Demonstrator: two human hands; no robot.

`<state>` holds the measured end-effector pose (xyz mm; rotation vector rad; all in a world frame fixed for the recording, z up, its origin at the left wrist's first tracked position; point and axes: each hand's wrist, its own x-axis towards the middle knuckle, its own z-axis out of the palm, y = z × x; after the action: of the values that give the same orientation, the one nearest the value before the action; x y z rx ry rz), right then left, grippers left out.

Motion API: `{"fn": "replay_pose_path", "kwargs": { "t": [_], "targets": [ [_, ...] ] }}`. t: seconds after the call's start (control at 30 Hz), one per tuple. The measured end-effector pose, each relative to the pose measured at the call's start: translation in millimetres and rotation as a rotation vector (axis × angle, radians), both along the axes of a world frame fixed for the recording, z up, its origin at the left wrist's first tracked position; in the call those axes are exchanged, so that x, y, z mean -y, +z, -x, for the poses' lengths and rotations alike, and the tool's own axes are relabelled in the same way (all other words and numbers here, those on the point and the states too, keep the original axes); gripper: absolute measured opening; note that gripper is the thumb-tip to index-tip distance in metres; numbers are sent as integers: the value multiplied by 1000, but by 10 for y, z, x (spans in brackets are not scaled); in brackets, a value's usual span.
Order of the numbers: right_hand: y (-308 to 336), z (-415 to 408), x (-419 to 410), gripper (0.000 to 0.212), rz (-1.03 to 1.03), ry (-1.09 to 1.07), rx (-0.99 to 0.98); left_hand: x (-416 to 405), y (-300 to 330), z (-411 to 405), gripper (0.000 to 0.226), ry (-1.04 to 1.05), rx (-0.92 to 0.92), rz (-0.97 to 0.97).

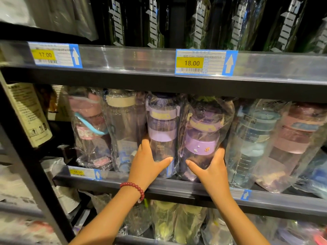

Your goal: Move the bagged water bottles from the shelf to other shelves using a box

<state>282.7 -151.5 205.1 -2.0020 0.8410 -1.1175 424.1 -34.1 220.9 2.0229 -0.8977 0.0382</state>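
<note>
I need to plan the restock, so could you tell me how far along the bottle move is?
Nothing looks moved yet, and no box is in view. In hand: the left hand and right hand each grip a purple bagged bottle standing on the shelf. Left: the pink, clear and blue bagged bottles beside them.

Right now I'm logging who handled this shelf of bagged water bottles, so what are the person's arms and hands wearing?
Both forearms are bare, with no sleeves in view and no gloves. The left hand has a bracelet of round dark red beads around its wrist. The right hand wears nothing visible: no watch, ring or band.
</note>
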Motion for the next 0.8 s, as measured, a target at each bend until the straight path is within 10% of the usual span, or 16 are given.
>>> {"fn": "replay_pose_path", "kwargs": {
  "t": [0.37, 0.8],
  "targets": [
    [-38, 55, -74, 75, 98, -46, -72, -191, -14, 177, 102, -2, 10, -6],
    [-57, 277, -221, 89, 114, 29, -53, -229, -102, 221, 92, -11, -4, 58]
  ]
}}
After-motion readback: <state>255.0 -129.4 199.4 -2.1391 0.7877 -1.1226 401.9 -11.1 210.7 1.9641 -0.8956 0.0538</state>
